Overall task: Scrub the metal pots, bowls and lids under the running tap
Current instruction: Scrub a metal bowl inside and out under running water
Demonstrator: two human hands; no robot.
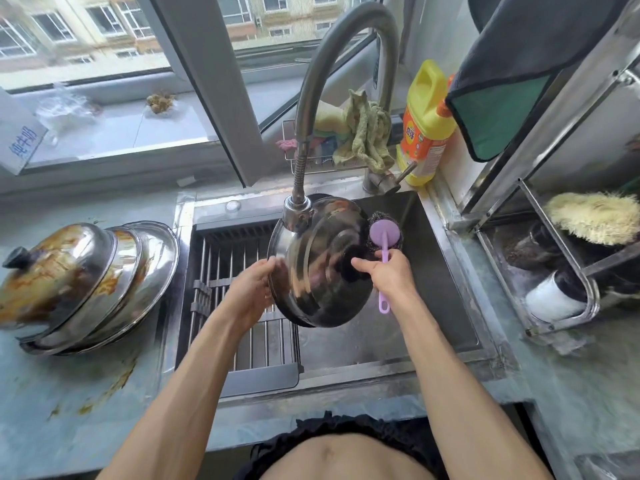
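Gripping lid [311, 271] rim, left fingers [273, 268]; right hand [384, 275] holding brush [382, 237].

We can't see water from the tap head [297, 214]; it's pressed against the lid [317, 261]. Lid knob [351, 268] mostly behind the right hand [388, 275]. Scrubber [385, 233] wire blurred. Stacked lids [90, 285] cut off at left edge. Carton [19, 142] text unreadable.

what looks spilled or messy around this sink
Brown sauce-like smears streak the counter left of the sink, below the stacked lids, which are themselves coated in the same orange-brown grime.
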